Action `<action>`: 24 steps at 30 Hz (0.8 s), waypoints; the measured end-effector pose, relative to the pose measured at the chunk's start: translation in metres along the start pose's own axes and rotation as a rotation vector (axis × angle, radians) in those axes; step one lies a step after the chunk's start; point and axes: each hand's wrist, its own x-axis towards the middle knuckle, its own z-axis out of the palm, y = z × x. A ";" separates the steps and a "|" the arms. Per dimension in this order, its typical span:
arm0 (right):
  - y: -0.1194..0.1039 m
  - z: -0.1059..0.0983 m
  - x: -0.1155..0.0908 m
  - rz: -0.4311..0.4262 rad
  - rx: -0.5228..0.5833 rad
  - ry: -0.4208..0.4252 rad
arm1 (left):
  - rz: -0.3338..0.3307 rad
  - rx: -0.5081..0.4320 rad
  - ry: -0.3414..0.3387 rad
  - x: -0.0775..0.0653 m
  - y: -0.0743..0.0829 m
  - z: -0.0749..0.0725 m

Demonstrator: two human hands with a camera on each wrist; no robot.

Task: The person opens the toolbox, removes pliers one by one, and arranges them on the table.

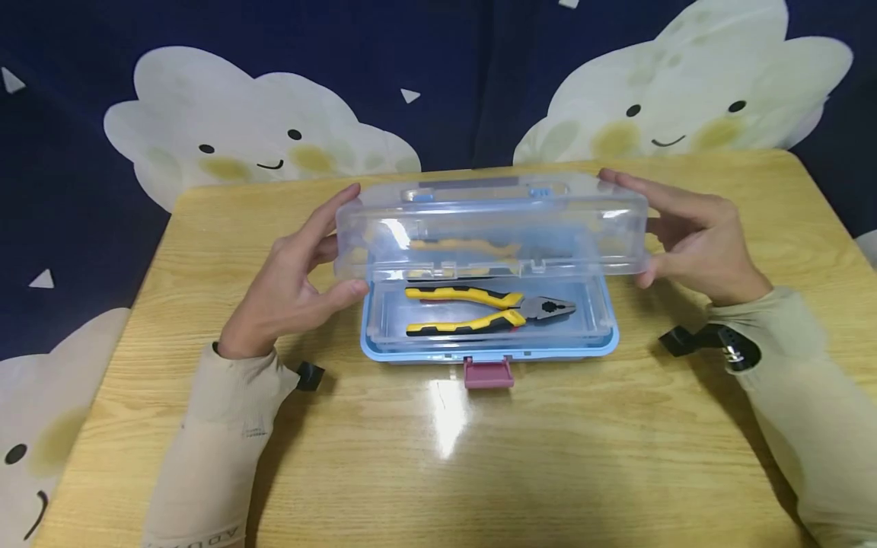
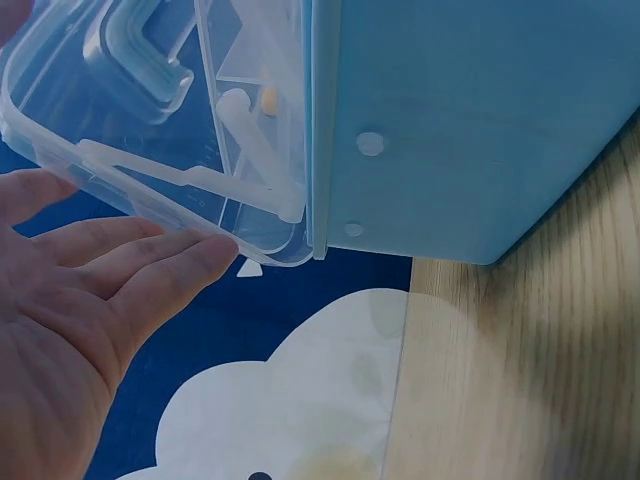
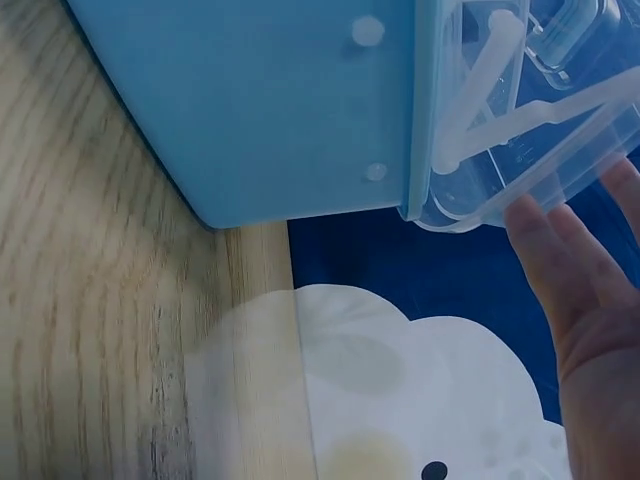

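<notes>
A light blue toolbox [image 1: 377, 353] stands on the table with its clear plastic lid [image 1: 596, 232] tilted partly up. My left hand [image 1: 284, 285] holds the lid's left end, thumb at the front edge and fingers at the back. At the opposite end, my right hand [image 1: 706, 236] grips the lid the same way. Combination pliers [image 1: 466, 327] with yellow and black handles lie in the clear inner tray [image 1: 596, 316], jaws to the right. More yellow and black shows blurred through the lid. White hinged arms [image 2: 240, 190] link lid and box in the left wrist view.
A dark pink latch [image 1: 489, 374] hangs down at the box's front. Under the box is a light wooden table [image 1: 384, 464]. Behind it hangs a dark blue cloth [image 1: 452, 46] with smiling clouds. Black straps sit at both sleeves [image 1: 226, 426].
</notes>
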 end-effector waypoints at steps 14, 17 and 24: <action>0.011 -0.007 0.005 0.079 -0.129 0.062 | -0.020 0.064 0.049 0.011 -0.008 0.001; 0.013 -0.006 0.008 0.095 -0.159 0.095 | -0.055 0.061 0.048 0.016 -0.009 0.000; 0.020 -0.005 0.015 0.078 -0.115 0.166 | -0.121 0.048 0.050 0.023 -0.008 -0.003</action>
